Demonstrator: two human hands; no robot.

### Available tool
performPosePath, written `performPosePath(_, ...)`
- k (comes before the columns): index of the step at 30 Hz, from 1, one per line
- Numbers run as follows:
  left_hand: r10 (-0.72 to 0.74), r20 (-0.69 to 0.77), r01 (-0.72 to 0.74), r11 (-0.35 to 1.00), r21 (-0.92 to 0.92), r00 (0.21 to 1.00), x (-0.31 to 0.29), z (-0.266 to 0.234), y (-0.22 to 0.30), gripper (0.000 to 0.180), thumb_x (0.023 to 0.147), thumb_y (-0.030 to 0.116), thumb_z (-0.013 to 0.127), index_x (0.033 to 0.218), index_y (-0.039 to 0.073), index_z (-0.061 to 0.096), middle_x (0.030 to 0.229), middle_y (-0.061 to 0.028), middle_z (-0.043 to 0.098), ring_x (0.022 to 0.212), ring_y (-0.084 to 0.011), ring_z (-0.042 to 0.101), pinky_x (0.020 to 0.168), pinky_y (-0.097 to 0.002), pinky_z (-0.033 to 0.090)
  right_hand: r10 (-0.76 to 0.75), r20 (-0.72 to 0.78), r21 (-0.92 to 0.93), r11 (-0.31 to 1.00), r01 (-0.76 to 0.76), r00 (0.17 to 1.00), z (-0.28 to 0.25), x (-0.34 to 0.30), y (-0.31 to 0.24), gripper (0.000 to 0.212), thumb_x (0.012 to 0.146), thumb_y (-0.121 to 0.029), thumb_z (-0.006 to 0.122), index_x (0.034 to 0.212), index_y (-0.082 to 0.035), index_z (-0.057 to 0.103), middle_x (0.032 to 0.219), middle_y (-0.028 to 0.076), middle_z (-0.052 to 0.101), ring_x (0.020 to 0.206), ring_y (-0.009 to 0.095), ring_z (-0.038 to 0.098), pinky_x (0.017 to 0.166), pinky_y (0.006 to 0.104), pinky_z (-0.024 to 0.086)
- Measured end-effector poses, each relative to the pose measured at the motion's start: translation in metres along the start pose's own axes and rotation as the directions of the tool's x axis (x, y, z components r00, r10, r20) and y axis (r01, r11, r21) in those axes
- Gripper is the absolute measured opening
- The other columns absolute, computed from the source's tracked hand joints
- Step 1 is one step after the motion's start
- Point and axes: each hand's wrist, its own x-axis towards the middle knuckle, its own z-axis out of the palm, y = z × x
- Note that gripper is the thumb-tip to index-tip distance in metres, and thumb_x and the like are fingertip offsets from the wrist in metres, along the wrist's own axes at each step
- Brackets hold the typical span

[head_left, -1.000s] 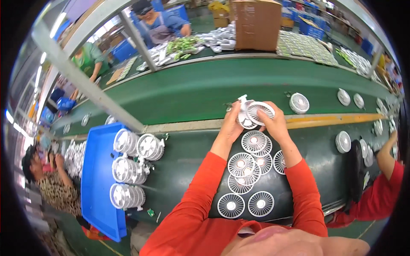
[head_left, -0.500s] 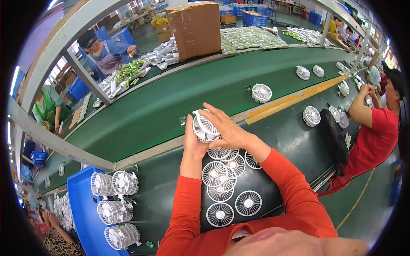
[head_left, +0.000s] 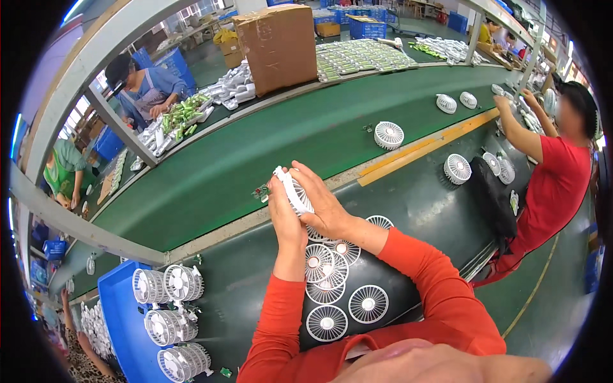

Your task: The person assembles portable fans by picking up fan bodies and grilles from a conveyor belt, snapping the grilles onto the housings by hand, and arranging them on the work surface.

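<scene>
Between my two palms sits a white fan head (head_left: 297, 193), tilted on edge above the near rim of the green conveyor belt (head_left: 211, 198). My left hand (head_left: 285, 214) wraps it from the left and my right hand (head_left: 324, 203) presses on it from the right. A small green circuit board (head_left: 260, 191) dangles on wires beside my left fingers. Below my wrists, several round white fan grilles (head_left: 327, 323) lie loose or overlapping on the dark work surface (head_left: 255, 281). My hands cover part of the pile.
At left, several fan housings without front grilles (head_left: 184, 283) stand beside a blue tray (head_left: 121, 319). Assembled fan heads (head_left: 389, 135) rest on the belt. A co-worker in red (head_left: 562, 166) works at right, near a black bag (head_left: 491, 198). A metal frame post (head_left: 121, 121) rises at left.
My hands have closed together around the fan head, which has turned on edge with its grille pressed between the palms. The co-worker at right now reaches farther forward.
</scene>
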Motion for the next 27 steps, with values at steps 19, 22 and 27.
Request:
performPosePath(19,0.607,0.276,-0.643,0.544,0.539,0.745,-0.001,-0.005,-0.019,0.042,0.101,0.032,0.040,0.124,-0.002,0.047,0.124,-0.0144,0.055,0.110,-0.0215,0.054,0.097,-0.0354,0.042,0.319,-0.021,0.591,0.768,-0.246,0.947,0.011,-0.001,-0.006,0.058,0.098,-0.032,0.044,0.142,0.000,0.024,0.137,0.019,0.040,0.127,0.028,0.043,0.107,0.0366,0.033)
performPosePath(22,0.548,0.204,-0.567,0.651,0.505,0.811,0.009,-0.020,-0.026,0.041,0.097,0.029,0.049,0.126,0.000,0.050,0.124,-0.0137,0.055,0.114,-0.0239,0.053,0.099,-0.0362,0.041,0.352,0.006,0.583,0.759,-0.289,0.936,0.025,-0.001,0.009,0.055,0.096,-0.025,0.049,0.139,-0.001,0.026,0.133,0.017,0.041,0.125,0.026,0.042,0.106,0.0367,0.034)
performPosePath(27,0.359,0.338,-0.491,0.571,0.658,0.870,0.041,-0.050,-0.045,0.039,0.097,0.028,0.049,0.124,0.001,0.053,0.121,-0.0198,0.058,0.113,-0.0353,0.053,0.098,-0.0404,0.041,0.511,0.156,0.268,0.802,-0.534,0.845,-0.022,0.002,0.066,0.051,0.090,-0.025,0.058,0.134,-0.004,0.044,0.125,0.015,0.053,0.117,0.026,0.052,0.101,0.0365,0.040)
